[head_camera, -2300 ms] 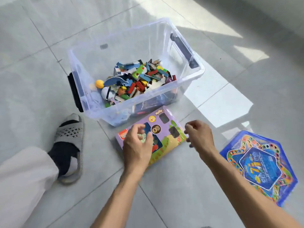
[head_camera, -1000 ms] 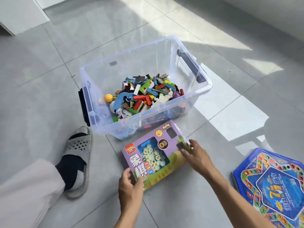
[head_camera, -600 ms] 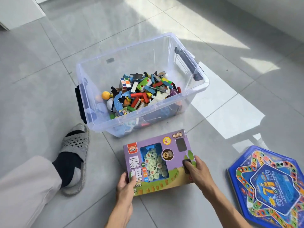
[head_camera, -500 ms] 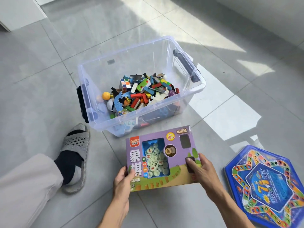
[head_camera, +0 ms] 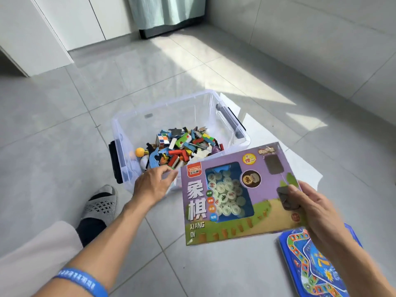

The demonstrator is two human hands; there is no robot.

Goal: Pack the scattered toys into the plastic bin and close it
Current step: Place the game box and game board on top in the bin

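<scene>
A clear plastic bin (head_camera: 126, 133) with dark handles stands open on the grey floor, part filled with a heap of small coloured toys (head_camera: 184, 144). A purple chess-set box (head_camera: 233, 202) with a window of round pieces is lifted off the floor, in front of the bin's near right corner. My right hand (head_camera: 308, 209) grips its right edge, thumb on top. My left hand (head_camera: 153, 185) is off the box, fingers spread, at the bin's near wall. No lid is in view.
A blue hexagonal board-game box (head_camera: 317, 266) lies on the floor at the lower right, partly under my right arm. My slippered foot (head_camera: 99, 206) rests left of the bin. White cabinets (head_camera: 70, 20) and a curtain (head_camera: 165, 9) stand at the back.
The chess box has been lifted from the floor and now hangs from my right hand alone. My left hand let go of it and moved up to the bin's near wall.
</scene>
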